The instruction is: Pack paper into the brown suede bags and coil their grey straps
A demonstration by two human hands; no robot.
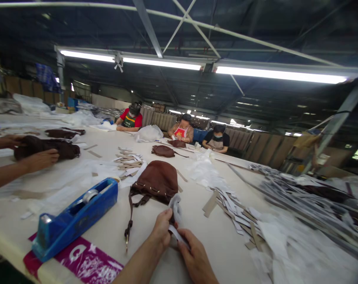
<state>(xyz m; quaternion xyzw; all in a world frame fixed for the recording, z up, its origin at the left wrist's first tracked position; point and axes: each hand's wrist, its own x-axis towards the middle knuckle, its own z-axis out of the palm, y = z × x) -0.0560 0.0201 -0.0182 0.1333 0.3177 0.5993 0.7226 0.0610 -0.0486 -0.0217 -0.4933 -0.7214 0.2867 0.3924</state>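
A brown leather drawstring bag (157, 177) is laid on the white desk (196, 217), just beyond the hands; its corded edge is turned toward the near side, and its contents are hidden. From its left side a strap with a metal clasp (127, 232) is trailed across the desk. A white strip (176, 233) is pinched in the left hand's (161, 228) grip, beside a pale grey wrapped loop (175, 208); the grip of the right hand (195, 250) is closed on the strip's nearer end. A tape roll (90, 196) is held in the blue tape dispenser (75, 217), by which part of a purple printed plastic sheet (87, 262) is covered. The space to the right is taken up by piled paper strips (238, 221) and crumpled white wrapping (303, 244). At far left, a dark brown bag (49, 149) is handled by a co-worker's hands (43, 161). Farther off, a smaller brown bag (163, 150) is laid before three seated co-workers (181, 132).
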